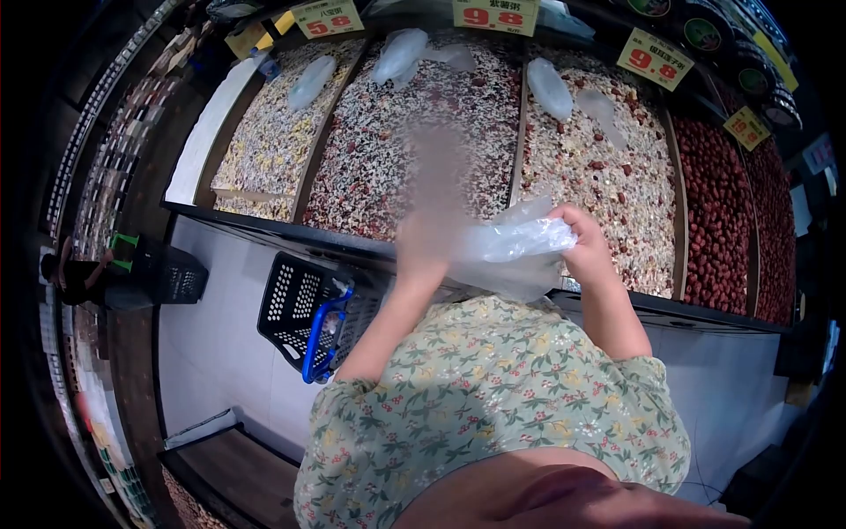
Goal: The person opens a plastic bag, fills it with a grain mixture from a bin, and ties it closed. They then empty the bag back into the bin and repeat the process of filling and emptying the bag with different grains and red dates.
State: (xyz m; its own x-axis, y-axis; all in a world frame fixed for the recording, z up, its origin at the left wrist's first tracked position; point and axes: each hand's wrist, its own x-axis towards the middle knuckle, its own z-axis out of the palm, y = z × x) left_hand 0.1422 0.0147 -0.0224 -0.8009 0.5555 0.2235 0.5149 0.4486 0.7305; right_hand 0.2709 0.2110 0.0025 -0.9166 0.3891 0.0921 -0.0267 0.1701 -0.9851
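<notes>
A clear plastic bag (520, 242) is stretched between my two hands, just over the front edge of the grain bins. My right hand (586, 245) is closed, fingers and thumb pinching the gathered film at the bag's right side. On the other side, my left hand (423, 251) is right beside the bag's left edge. A blurred patch covers its fingers, so their grip cannot be made out. Behind the hands lie a bin of purple-and-white mixed grains (370, 145) and a bin of pale mixed grains with red dates (608, 189).
Clear scoop-like plastic pieces (551, 88) rest on the grains. Red dates (714, 207) fill the right bin. Price signs (498, 16) stand behind. A black basket with a blue handle (295, 300) is on the floor at left; another person (84, 273) is farther left.
</notes>
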